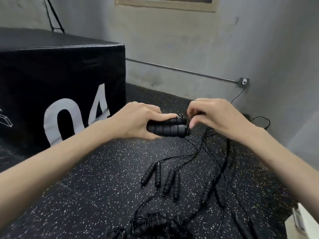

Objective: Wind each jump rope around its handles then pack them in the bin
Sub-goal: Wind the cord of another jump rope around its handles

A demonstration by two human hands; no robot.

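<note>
Handling: the pair of handles (pixel 168 126) looks light and stiff, with ribbed foam that should give a sure grip; the cord (pixel 195 147) looks thin, limp and springy, likely to slip off in loops unless kept taut; nothing here seems fragile
Where to hold: judged best around the middle of both handles at once, so they stay side by side, with the cord pinched close to the handle ends where the winding starts
Left hand (pixel 138 121): wrapped around the two handles, thumb along the top, holding them level above the floor (pixel 103 178)
Right hand (pixel 210 114): fingers curled at the handle ends, pinching the cord there; the exact pinch is partly hidden
Look of the rope: matt black; two thick segmented grips lying parallel and touching; a few turns of thin cord show at their right end; the rest trails down to the floor
Other ropes: three loose pairs of handles (pixel 165 180) lie on the speckled floor below the hands, cords tangled among them; a wound bundle (pixel 151 221) lies near the bottom edge
Bin: a pale object (pixel 303 219) shows at the lower right edge; whether it is the bin cannot be told
Stage: winding barely begun on this rope, judging by the few turns
</note>
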